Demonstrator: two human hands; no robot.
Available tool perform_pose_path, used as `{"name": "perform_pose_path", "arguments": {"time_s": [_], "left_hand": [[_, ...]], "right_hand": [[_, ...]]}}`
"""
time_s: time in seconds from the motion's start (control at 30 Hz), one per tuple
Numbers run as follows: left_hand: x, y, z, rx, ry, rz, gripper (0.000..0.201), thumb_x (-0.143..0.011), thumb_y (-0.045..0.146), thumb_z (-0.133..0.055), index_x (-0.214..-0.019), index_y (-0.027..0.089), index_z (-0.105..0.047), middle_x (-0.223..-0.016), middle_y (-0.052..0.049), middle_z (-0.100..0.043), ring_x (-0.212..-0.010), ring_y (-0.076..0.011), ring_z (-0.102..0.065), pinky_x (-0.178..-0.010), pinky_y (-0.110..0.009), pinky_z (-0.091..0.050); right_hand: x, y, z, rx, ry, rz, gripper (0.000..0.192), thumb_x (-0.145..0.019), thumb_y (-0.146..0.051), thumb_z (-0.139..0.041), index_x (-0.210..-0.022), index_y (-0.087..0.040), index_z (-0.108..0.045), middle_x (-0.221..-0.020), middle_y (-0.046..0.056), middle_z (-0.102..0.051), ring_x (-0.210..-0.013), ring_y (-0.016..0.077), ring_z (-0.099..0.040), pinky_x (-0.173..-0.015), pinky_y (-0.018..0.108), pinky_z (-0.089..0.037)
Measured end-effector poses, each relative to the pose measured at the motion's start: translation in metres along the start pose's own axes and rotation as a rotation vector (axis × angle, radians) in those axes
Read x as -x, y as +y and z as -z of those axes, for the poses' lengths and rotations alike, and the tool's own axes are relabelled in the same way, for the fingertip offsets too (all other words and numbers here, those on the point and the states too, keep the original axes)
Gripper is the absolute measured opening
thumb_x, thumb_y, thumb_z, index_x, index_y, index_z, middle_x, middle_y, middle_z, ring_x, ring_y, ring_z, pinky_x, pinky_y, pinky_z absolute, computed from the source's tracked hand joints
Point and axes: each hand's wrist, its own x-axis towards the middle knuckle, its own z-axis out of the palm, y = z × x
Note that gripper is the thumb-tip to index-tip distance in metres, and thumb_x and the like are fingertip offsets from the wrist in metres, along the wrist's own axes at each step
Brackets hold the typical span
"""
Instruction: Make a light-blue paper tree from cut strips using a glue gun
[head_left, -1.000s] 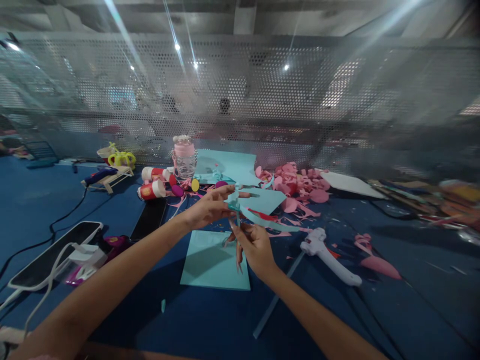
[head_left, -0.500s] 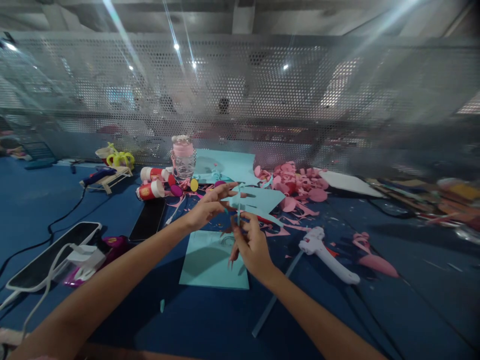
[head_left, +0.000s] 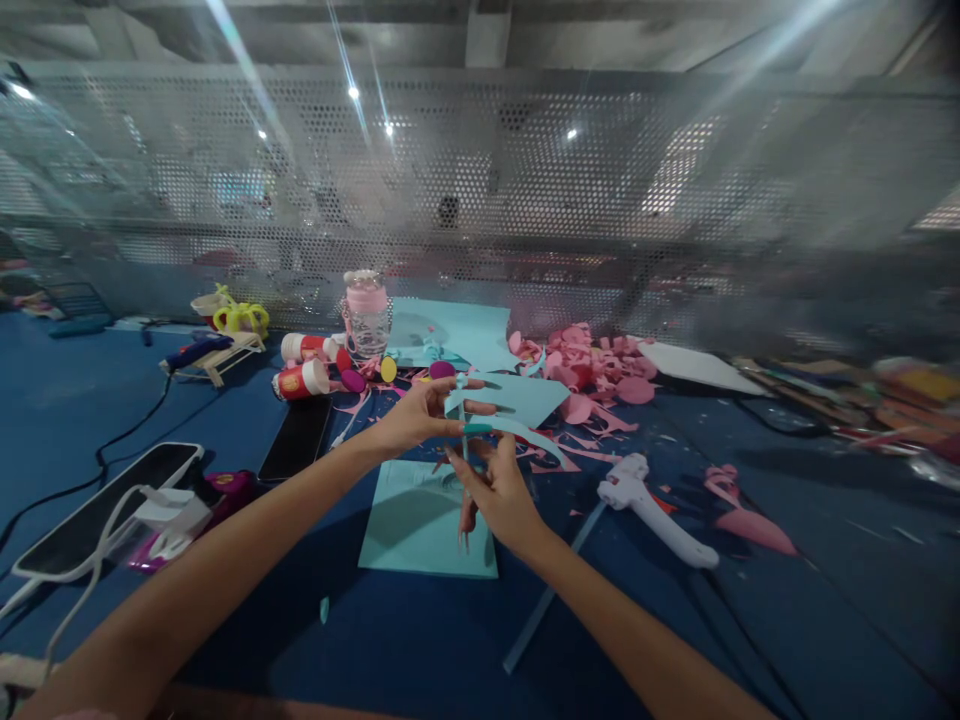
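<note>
Above the table my left hand (head_left: 420, 412) reaches in from the left, its fingers closed about the upper part of a thin light-blue stem (head_left: 463, 412). Small pale blue pieces show at the stem's top, partly hidden by my fingers. Lower on the stem, my right hand (head_left: 501, 490) pinches it between thumb and fingers, the other fingers curled beneath. A darker teal sliver lies across the stem between the hands. Below them is a square light-blue foam sheet (head_left: 420, 535) on the blue table. Behind the hands lies a cut light-blue sheet (head_left: 529, 398).
A white hot glue gun (head_left: 660, 515) with a clear stick lies to the right, near a pink foam piece (head_left: 754, 525). Pink scraps (head_left: 592, 365), a pink-lidded bottle (head_left: 366, 315) and paper cups (head_left: 301, 380) stand behind. Phones (head_left: 296, 440) and cables lie left.
My left hand has come down slightly and its fingers have curled closer around the stem. The stem has shifted a little left and lower. My right hand has moved slightly left.
</note>
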Motion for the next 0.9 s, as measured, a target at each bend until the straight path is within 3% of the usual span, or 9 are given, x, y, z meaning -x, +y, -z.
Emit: {"name": "perform_pose_path", "arguments": {"time_s": [0.17, 0.3, 0.4, 0.47, 0.6, 0.73, 0.83, 0.9], "left_hand": [[-0.001, -0.003, 0.005, 0.046, -0.074, -0.009, 0.056, -0.061, 0.021, -0.073, -0.113, 0.016, -0.052, -0.1, -0.012, -0.065, -0.09, -0.021, -0.063, -0.074, -0.029, -0.05], [-0.002, -0.006, 0.008, 0.081, -0.023, -0.036, 0.065, -0.05, 0.025, -0.08, -0.109, 0.014, -0.054, -0.1, -0.014, -0.065, -0.093, -0.0232, -0.062, -0.073, -0.028, -0.049], [-0.002, -0.009, 0.01, 0.168, 0.005, -0.039, 0.07, -0.044, 0.039, -0.08, -0.105, 0.014, -0.056, -0.096, -0.013, -0.066, -0.09, -0.0227, -0.063, -0.076, -0.029, -0.049], [-0.002, -0.013, 0.011, 0.233, 0.041, -0.044, 0.066, -0.048, 0.051, -0.074, -0.1, 0.014, -0.058, -0.091, -0.011, -0.067, -0.083, -0.0194, -0.064, -0.073, -0.027, -0.049], [-0.007, -0.021, 0.014, 0.303, 0.252, -0.065, 0.054, -0.057, 0.051, -0.07, -0.093, 0.014, -0.06, -0.078, -0.005, -0.068, -0.067, -0.0116, -0.064, -0.064, -0.021, -0.049], [-0.013, -0.025, 0.024, 0.254, 0.527, -0.084, 0.031, -0.06, 0.024, -0.074, -0.084, 0.012, -0.058, -0.066, -0.001, -0.066, -0.061, -0.0097, -0.063, -0.069, -0.022, -0.049], [-0.015, -0.021, 0.035, 0.104, 0.699, -0.13, 0.022, -0.067, 0.018, -0.067, -0.084, 0.011, -0.056, -0.067, -0.002, -0.066, -0.061, -0.0105, -0.063, -0.073, -0.026, -0.049], [-0.013, -0.015, 0.04, -0.096, 0.759, -0.222, 0.024, -0.071, 0.019, -0.062, -0.093, 0.013, -0.055, -0.08, -0.005, -0.067, -0.074, -0.0134, -0.065, -0.08, -0.028, -0.048]], "right_hand": [[0.001, 0.002, 0.001, 0.026, -0.008, -0.01, 0.034, -0.081, -0.039, -0.05, -0.104, -0.028, -0.027, -0.115, 0.005, -0.052, -0.031, 0.0042, -0.053, -0.029, 0.02, -0.045], [-0.001, 0.004, 0.002, -0.019, -0.029, -0.008, 0.03, -0.082, -0.039, -0.048, -0.098, -0.027, -0.025, -0.106, 0.001, -0.056, -0.03, 0.0063, -0.054, -0.028, 0.02, -0.044], [-0.001, 0.003, 0.002, -0.061, -0.042, -0.002, 0.031, -0.082, -0.038, -0.049, -0.096, -0.027, -0.024, -0.099, -0.001, -0.059, -0.029, 0.0068, -0.053, -0.027, 0.019, -0.044], [-0.001, 0.002, 0.002, -0.072, -0.029, 0.007, 0.03, -0.082, -0.037, -0.049, -0.095, -0.027, -0.024, -0.098, -0.002, -0.059, -0.029, 0.0064, -0.053, -0.028, 0.019, -0.044], [-0.002, 0.001, 0.002, -0.099, -0.005, 0.032, 0.029, -0.082, -0.037, -0.049, -0.093, -0.027, -0.024, -0.099, -0.001, -0.061, -0.03, 0.0064, -0.053, -0.029, 0.019, -0.045], [-0.002, 0.002, 0.003, -0.102, 0.028, 0.049, 0.031, -0.081, -0.037, -0.051, -0.093, -0.027, -0.024, -0.105, 0.002, -0.061, -0.031, 0.0063, -0.054, -0.03, 0.02, -0.045], [-0.002, 0.003, 0.005, -0.092, 0.049, 0.055, 0.034, -0.08, -0.038, -0.052, -0.095, -0.028, -0.024, -0.11, 0.004, -0.06, -0.032, 0.0068, -0.054, -0.032, 0.022, -0.046], [-0.003, 0.003, 0.005, -0.071, 0.073, 0.06, 0.034, -0.079, -0.038, -0.053, -0.098, -0.028, -0.025, -0.113, 0.006, -0.059, -0.032, 0.0067, -0.054, -0.033, 0.023, -0.047]]}}
